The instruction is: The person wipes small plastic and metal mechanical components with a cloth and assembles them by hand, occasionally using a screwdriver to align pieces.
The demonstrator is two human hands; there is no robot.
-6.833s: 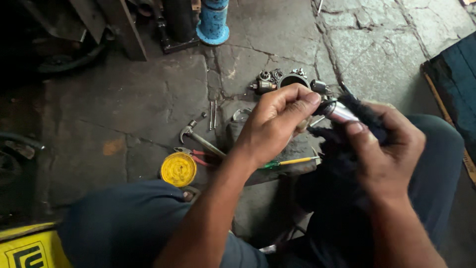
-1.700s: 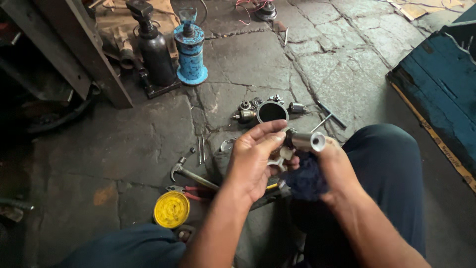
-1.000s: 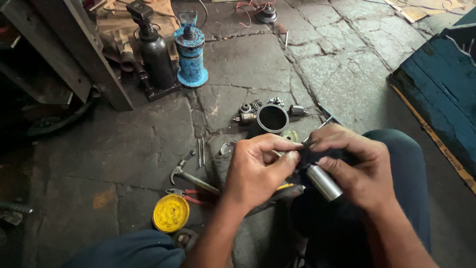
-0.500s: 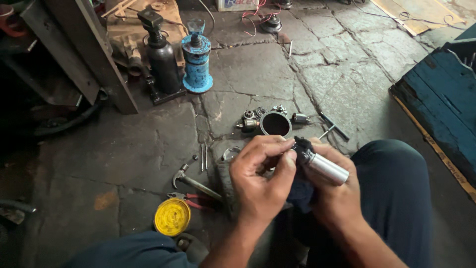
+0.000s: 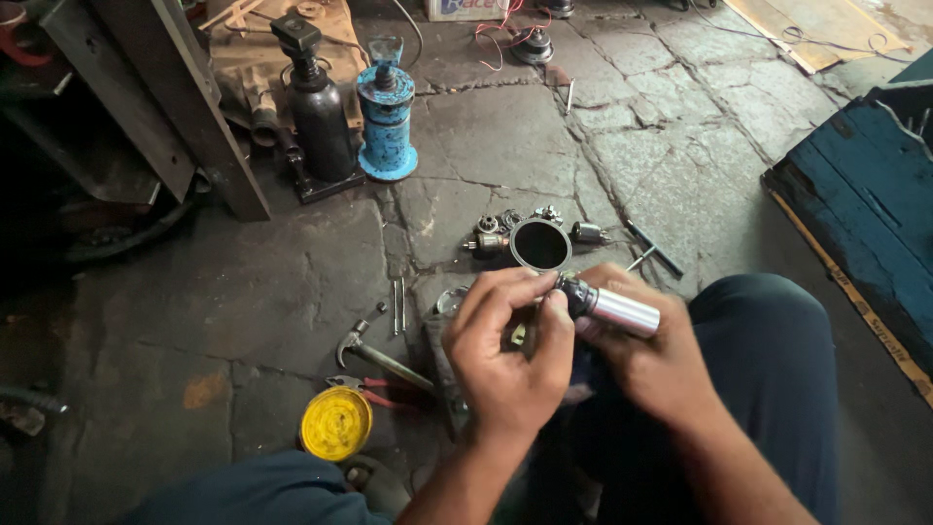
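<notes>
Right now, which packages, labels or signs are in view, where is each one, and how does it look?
White box with blue and red print: top edge of the view, on the stone floor, mostly cut off.
Round yellow tin lid: on the floor near the hammer, embossed face, too small to read.
Yellow printed strip on the blue wooden crate edge: right side.

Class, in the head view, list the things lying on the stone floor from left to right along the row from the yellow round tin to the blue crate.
Yellow round tin → hammer → dark metal ring → T-shaped wrench → blue crate.
</notes>
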